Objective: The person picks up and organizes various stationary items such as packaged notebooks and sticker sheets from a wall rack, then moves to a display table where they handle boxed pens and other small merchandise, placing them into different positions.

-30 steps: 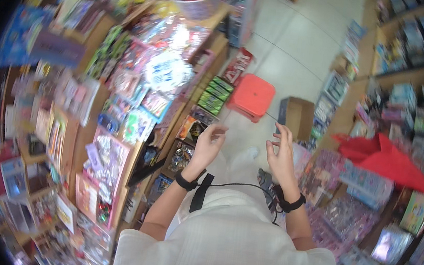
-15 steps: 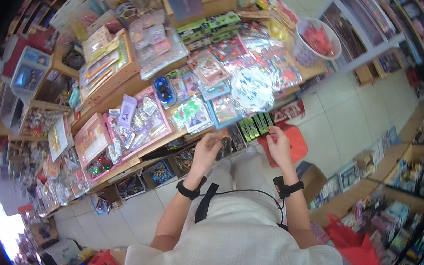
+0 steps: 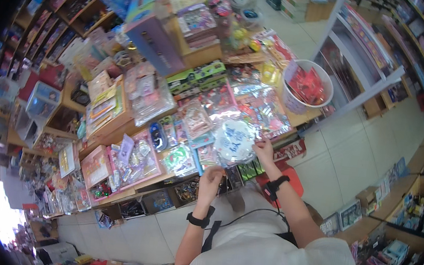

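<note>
A round white disc with blue lettering (image 3: 235, 141), under shiny clear wrap, lies on the packets at the front of the display table. My right hand (image 3: 264, 150) has reached its right rim, thumb and fingers pinched together there. My left hand (image 3: 211, 177) hangs at the table's front edge, left of and below the disc. Its fingers are curled, and whatever they might hold is hidden. Left of the disc are a blue-edged tray (image 3: 197, 161), a bag with green pieces (image 3: 179, 158) and a dark blue oval case (image 3: 158, 137).
A white bucket of red packets (image 3: 285, 94) stands at the table's right end. Further left sits a pink tray of small packets (image 3: 151, 168). Under the table edge are open bins (image 3: 157, 200) and a red stool (image 3: 290, 179). Stocked shelves (image 3: 413, 202) line the right side.
The view has tilted toward the back of the table. My right hand has moved forward to the disc's rim, and my left hand remains near the table edge, fingers curled.
</note>
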Available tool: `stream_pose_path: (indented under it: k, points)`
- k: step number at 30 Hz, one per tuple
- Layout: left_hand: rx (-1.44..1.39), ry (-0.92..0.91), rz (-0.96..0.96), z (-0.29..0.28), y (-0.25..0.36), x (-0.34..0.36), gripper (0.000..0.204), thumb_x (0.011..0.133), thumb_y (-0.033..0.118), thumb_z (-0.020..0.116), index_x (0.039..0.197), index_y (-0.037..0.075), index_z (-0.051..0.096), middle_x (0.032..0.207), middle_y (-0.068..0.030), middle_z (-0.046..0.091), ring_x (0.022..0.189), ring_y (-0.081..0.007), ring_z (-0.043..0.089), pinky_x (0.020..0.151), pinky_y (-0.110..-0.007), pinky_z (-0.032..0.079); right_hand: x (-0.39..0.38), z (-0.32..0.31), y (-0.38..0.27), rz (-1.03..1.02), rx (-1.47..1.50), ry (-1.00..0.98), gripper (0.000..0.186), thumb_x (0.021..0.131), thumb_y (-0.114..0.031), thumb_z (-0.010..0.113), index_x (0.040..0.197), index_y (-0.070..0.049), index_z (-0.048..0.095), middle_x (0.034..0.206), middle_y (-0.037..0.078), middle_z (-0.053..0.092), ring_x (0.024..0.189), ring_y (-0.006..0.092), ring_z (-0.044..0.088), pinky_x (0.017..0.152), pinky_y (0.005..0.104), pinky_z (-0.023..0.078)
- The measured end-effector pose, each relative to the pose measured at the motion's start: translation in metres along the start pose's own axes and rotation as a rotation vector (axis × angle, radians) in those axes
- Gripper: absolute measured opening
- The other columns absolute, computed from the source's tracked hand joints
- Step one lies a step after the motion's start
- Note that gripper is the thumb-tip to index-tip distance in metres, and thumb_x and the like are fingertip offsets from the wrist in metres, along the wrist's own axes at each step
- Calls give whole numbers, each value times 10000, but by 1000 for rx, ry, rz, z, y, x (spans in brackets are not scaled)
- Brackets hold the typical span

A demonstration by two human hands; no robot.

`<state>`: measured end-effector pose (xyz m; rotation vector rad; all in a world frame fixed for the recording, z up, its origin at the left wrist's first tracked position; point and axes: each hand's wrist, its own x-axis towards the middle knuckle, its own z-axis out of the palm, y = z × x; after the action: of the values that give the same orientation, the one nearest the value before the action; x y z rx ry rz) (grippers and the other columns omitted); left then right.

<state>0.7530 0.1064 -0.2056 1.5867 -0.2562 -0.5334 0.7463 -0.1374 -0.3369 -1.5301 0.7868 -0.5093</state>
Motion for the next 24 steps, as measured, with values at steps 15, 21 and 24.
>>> stream_pose_path:
  k: [15,21,24]
  points:
    - [34,129,-83,67,-19,-14,232,834,43,513,1060,-8,516,1007,-94,580,856,-147,582,687,-233,457,37,-9,-18,-21,-47,-233,336,645,-88,700,928,45,578,727,52,577,666,122,541,599,260,431]
    - [30,181,-101,71,-19,-26,260,811,23,508,1068,-8,493,1013,-91,570,821,-137,573,678,-226,452,15,-23,-56,78,280,-288,134,787,-62,572,895,16,554,771,69,585,675,126,541,598,262,410]
    - [-10,180,20,69,-21,-28,406,854,99,519,1201,-7,336,1089,-125,524,882,-158,568,725,-262,472,2,-29,-92,216,517,-328,152,829,-59,530,968,1,532,821,74,598,723,141,559,654,261,427]
